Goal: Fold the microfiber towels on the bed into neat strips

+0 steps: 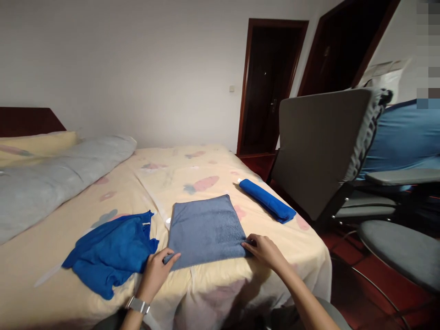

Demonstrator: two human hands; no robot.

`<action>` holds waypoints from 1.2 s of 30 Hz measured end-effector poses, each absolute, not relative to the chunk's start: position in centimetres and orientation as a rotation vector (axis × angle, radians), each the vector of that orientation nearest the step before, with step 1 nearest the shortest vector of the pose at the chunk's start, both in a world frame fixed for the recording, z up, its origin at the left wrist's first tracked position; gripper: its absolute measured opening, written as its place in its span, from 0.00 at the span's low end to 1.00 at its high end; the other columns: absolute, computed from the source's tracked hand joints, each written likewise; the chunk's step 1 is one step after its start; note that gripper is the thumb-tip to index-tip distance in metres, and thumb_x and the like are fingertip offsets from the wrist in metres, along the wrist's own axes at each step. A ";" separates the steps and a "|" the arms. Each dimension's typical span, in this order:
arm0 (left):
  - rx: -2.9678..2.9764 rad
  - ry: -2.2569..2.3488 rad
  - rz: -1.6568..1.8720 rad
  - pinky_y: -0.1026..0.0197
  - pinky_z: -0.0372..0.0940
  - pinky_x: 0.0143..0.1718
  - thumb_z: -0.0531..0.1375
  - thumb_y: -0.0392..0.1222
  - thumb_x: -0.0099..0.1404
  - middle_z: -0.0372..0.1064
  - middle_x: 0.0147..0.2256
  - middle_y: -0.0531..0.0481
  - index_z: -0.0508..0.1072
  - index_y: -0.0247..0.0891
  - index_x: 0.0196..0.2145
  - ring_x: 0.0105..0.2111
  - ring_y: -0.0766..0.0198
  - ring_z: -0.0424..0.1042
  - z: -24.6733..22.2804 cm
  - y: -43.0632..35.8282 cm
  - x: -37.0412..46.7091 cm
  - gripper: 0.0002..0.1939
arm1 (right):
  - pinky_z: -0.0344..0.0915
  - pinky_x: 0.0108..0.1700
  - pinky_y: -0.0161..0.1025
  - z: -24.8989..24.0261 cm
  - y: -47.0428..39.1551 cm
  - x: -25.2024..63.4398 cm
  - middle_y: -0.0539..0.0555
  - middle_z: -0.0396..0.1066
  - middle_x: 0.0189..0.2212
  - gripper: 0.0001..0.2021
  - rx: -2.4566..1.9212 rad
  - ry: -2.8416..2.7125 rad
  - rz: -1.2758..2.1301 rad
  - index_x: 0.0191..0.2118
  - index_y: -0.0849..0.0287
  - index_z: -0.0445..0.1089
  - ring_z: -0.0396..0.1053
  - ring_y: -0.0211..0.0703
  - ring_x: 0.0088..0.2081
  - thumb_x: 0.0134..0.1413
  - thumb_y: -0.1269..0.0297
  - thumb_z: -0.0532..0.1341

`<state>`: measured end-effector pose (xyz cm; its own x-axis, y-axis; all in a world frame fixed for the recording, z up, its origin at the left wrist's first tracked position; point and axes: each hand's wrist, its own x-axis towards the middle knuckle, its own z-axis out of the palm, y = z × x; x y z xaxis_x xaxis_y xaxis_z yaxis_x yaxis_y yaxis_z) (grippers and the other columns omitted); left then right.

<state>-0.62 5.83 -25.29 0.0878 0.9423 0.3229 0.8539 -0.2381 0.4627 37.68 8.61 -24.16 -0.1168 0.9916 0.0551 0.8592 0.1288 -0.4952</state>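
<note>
A grey-blue towel (206, 229) lies flat in a near-square on the bed's front edge. My left hand (161, 266) pinches its near left corner between thumb and fingers. At the near right corner, my right hand (263, 250) grips the edge the same way. Left of the towel, close to my left hand, lies a crumpled bright blue cloth (115, 252) with a small white tag. A second blue cloth (267, 200), folded into a narrow strip, rests to the right.
The bed (192, 160) has a yellow patterned sheet. A grey quilt (68, 172) lies at the left. Beyond the bed's right side stand a grey chair (319, 146) with a person in blue (405, 137) and a round grey stool (402, 247). A dark door (266, 87) is behind.
</note>
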 end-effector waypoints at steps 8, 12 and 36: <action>2.440 2.038 0.870 0.56 0.64 0.39 0.54 0.55 0.69 0.77 0.37 0.45 0.74 0.39 0.40 0.38 0.53 0.75 -25.1 5.5 -0.8 0.18 | 0.64 0.37 0.41 -24.5 8.7 37.0 0.56 0.75 0.35 0.09 -1.818 -2.092 0.117 0.39 0.56 0.72 0.71 0.52 0.38 0.58 0.57 0.63; 2.788 1.889 0.959 0.52 0.65 0.46 0.51 0.42 0.73 0.76 0.43 0.44 0.76 0.41 0.45 0.45 0.53 0.74 -24.4 3.9 0.5 0.14 | 0.66 0.46 0.49 -24.0 7.6 34.9 0.60 0.71 0.47 0.10 -1.547 -2.158 -0.090 0.47 0.56 0.72 0.69 0.55 0.45 0.60 0.68 0.60; 2.794 1.525 0.623 0.56 0.67 0.57 0.54 0.43 0.70 0.69 0.57 0.51 0.69 0.46 0.58 0.56 0.59 0.69 -25.4 4.0 -1.1 0.20 | 0.61 0.62 0.51 -26.2 6.0 36.5 0.61 0.61 0.61 0.23 -1.281 -2.330 0.205 0.63 0.61 0.61 0.60 0.53 0.61 0.64 0.65 0.55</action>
